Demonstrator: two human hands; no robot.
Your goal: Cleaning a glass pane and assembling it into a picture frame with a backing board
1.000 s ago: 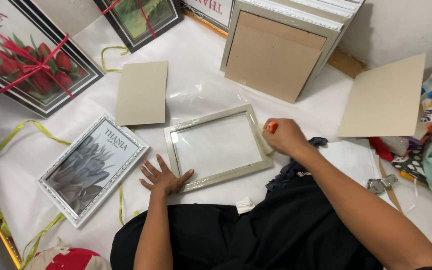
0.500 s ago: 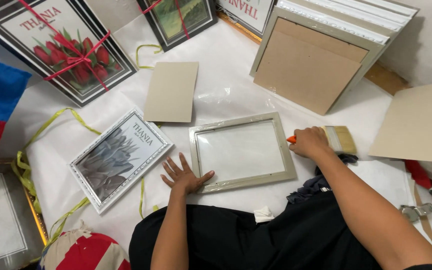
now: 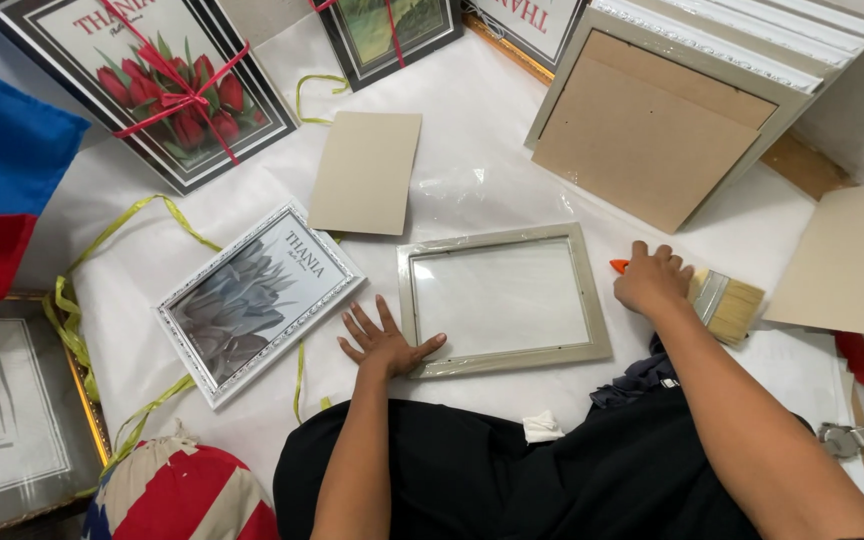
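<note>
The right hand (image 3: 652, 280) has its grip closed around the handle of a flat paintbrush with a wooden handle, metal band and pale bristles (image 3: 724, 303); the orange end of the handle shows just past the fingers on the left, and the bristles point to the right, lying low over the white paper sheet (image 3: 472, 150) that covers the floor. The left hand (image 3: 384, 343) holds nothing: its fingers are spread apart and pressed flat, with the thumb touching the lower left corner of the empty grey-beige rectangular picture frame with a glass pane (image 3: 502, 298). This frame lies flat in the middle of the sheet, between the two hands. I judge that the frame is light but stiff, and that its glass is fragile and slippery, so it is better to take it by the outer moulding on two opposite sides, not by the pane. Just left of the left hand lies a silver-edged frame with a grey flower print (image 3: 257, 300), set at an angle. Toward the far edge of the sheet lies a loose beige cardboard backing (image 3: 365, 172). At the far right corner a stack of white frames with brown backs (image 3: 672, 110) leans on the wall.
</note>
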